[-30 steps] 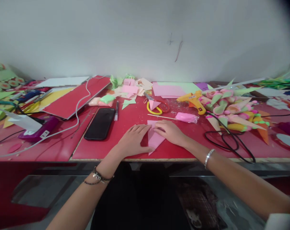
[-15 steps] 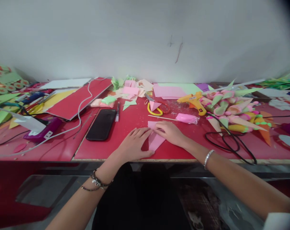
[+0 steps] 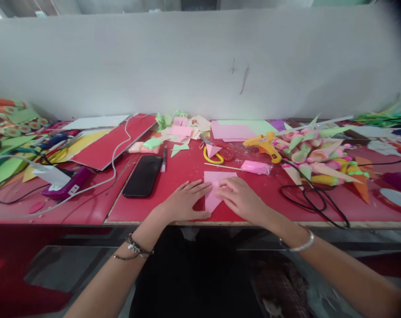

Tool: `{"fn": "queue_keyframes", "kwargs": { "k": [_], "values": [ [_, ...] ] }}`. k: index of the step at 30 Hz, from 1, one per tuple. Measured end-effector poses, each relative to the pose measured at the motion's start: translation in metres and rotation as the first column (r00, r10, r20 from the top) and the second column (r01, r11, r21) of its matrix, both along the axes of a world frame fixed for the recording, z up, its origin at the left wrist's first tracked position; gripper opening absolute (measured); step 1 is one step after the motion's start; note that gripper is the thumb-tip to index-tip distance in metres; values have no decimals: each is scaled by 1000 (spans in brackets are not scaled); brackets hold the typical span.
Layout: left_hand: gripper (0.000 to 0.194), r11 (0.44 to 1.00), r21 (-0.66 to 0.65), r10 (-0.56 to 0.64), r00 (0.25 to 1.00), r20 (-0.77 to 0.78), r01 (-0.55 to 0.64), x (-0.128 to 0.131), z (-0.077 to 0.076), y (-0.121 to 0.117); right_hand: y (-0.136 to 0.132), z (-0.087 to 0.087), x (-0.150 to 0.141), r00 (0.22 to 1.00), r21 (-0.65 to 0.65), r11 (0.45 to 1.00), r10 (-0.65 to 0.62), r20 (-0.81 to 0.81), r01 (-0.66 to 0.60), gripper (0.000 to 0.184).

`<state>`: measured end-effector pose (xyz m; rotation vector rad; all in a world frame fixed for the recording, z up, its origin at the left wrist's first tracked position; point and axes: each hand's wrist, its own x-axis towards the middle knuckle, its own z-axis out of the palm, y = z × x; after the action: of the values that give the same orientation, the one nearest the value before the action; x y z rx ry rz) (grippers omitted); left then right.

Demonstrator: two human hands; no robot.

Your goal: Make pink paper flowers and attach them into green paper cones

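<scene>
— Step in hand?
— Apparently creasing: pink paper (image 3: 212,201), one, on red tabletop (image 3: 170,185) near front edge; left hand (image 3: 184,201) flat at its left side, thumb apart; right hand (image 3: 241,198) curled over it, pinch not discernible
— Next move, room?
— Likely steady left-hand pressure; room toward smartphone (image 3: 142,176), thin stick (image 3: 223,166) just beyond

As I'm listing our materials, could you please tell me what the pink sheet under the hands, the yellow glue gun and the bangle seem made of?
Pink sheet: probably matt paper, thin-looking with straight edges.
Yellow glue gun: likely moulded plastic, from its smooth, brightly coloured body.
Bangle: perhaps polished metal, given its silvery look.
</scene>
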<state>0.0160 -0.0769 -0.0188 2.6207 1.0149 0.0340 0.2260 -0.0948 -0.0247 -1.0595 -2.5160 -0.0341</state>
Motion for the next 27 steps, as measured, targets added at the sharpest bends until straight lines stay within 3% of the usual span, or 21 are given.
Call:
{"fn": "queue_keyframes", "kwargs": {
  "k": [2, 5, 14, 27],
  "values": [
    [77, 1000, -21, 2, 1000, -14, -3, 0, 2, 0, -15, 1, 3, 992, -18, 993, 121, 38, -121, 30],
    [78, 999, -45, 9, 999, -40, -10, 1, 5, 0, -27, 0, 4, 986, -42, 987, 158, 59, -155, 36],
    [77, 998, -59, 8, 998, -55, -11, 2, 6, 0, -22, 6, 23, 995, 26, 999, -24, 95, 21, 31],
    [77, 999, -49, -5, 999, -37, 3, 0, 3, 2, -12, 0, 36, 983, -20, 983, -179, 40, 180, 25]
  ]
}}
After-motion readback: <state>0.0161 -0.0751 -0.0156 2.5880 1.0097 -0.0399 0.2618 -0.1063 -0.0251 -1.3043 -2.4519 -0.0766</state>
